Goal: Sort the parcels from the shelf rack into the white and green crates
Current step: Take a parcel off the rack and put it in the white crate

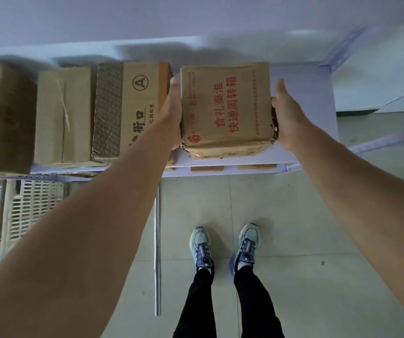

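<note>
At far left a white crate (32,211) stands on the floor below the shelf (301,93). Three cardboard boxes (66,115) sit packed side by side along the shelf, their fronts at its front edge. The left hand (171,118) is wedged flat into the narrow gap between the A-marked box (135,108) and the red-lettered parcel (225,108), palm against the parcel. The right hand (286,118) presses its other side, fingers extended. Bare shelf lies right of it.

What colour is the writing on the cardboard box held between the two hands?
Red, printed on the brown cardboard box, seen in the head view.
</note>
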